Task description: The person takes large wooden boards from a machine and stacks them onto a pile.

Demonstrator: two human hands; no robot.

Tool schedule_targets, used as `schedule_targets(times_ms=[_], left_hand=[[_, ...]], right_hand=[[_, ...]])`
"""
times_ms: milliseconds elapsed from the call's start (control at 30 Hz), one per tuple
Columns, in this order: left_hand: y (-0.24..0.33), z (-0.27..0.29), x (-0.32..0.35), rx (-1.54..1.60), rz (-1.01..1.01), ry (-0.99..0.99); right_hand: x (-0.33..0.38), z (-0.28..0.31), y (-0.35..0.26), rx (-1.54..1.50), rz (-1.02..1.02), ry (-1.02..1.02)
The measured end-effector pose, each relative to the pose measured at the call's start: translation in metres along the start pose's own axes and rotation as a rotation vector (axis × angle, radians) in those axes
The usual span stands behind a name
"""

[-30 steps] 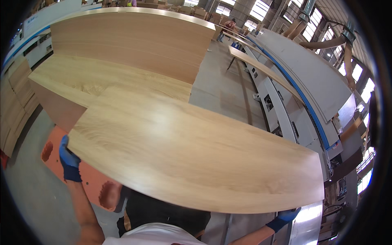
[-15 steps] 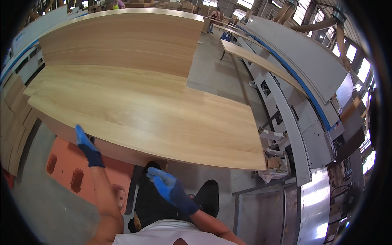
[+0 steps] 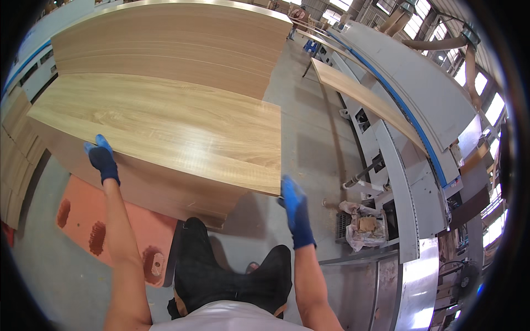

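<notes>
A wide wood-grain board [image 3: 165, 127] lies on top of a stack of similar boards [image 3: 160, 196] in front of me. My left hand [image 3: 101, 158], in a blue glove, rests against the near long edge toward the left, its fingertips reaching the top edge. At the right end, near the front corner, my right hand [image 3: 296, 209] has its gloved fingers stretched out along the short edge. It is slightly blurred, and its palm side is partly hidden. Neither hand is wrapped around the board.
Behind stands a taller stack of boards [image 3: 165, 44]. An orange plastic pallet [image 3: 124, 220] is on the floor at left. To the right runs a long grey machine [image 3: 406, 204] with a board [image 3: 364, 102] on it; a crate [image 3: 342, 227] with plastic wrap sits beside it.
The top board, which stuck out far to the right, has shifted left over the stack. My right hand has moved from above my lap to its right end; my left hand has moved slightly farther away.
</notes>
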State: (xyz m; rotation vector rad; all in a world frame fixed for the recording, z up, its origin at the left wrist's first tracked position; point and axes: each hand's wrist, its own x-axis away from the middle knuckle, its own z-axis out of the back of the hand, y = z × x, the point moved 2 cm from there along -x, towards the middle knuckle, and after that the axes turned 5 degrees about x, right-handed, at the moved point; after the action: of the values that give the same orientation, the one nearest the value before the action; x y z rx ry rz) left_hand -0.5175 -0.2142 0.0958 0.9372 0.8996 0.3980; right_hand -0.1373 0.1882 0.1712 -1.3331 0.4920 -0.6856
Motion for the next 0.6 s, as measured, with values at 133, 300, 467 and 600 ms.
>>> schedule_targets(times_ms=[133, 300, 467, 600], left_hand=[[0.005, -0.014, -0.031, -0.012, -0.080, 0.031], [0.000, -0.014, -0.069, 0.003, -0.022, -0.010], [-0.014, -0.014, -0.090, 0.079, -0.015, -0.083], [-0.007, -0.008, -0.090, 0.050, -0.013, -0.088]], right_hand=[[-0.048, -0.046, 0.017, 0.000, 0.110, -0.162], [-0.050, -0.080, 0.001, 0.275, 0.215, -0.085], [-0.047, -0.105, -0.015, 0.409, 0.345, -0.069], [-0.045, -0.111, -0.016, 0.577, 0.311, -0.014]])
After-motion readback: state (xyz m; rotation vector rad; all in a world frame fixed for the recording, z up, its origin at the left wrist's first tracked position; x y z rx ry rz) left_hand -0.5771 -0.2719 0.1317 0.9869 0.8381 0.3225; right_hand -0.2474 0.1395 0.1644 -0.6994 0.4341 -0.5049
